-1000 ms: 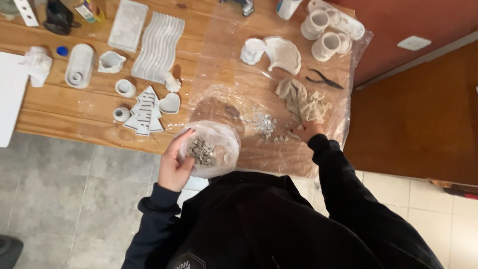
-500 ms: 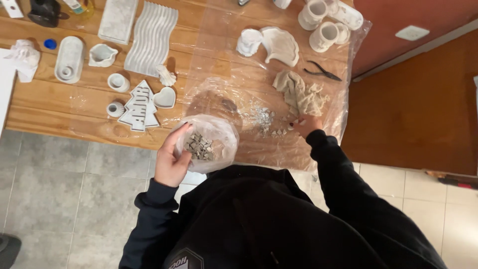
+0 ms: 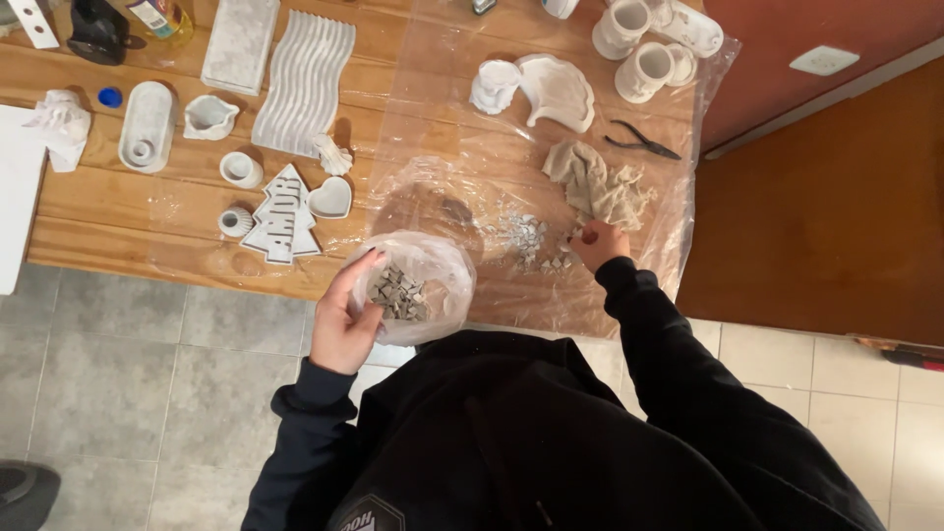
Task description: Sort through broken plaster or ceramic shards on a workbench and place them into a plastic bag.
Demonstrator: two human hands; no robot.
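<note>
My left hand holds a clear plastic bag open at the table's front edge; several small grey fragments lie inside it. My right hand rests on the clear plastic sheet, fingers pinched around small grey chips at the edge of a scattered pile of chips. Just beyond that hand lies a crumpled beige cloth. Whether a chip is actually gripped is too small to tell.
On the wooden table stand white plaster pieces: a wavy tray, a tree-shaped piece, a heart, small cups, a curved dish. Pliers lie at the right. Tiled floor below.
My right hand has shifted slightly left toward the chip pile. The bag in my left hand has stayed near the table's edge; the camera has moved a little.
</note>
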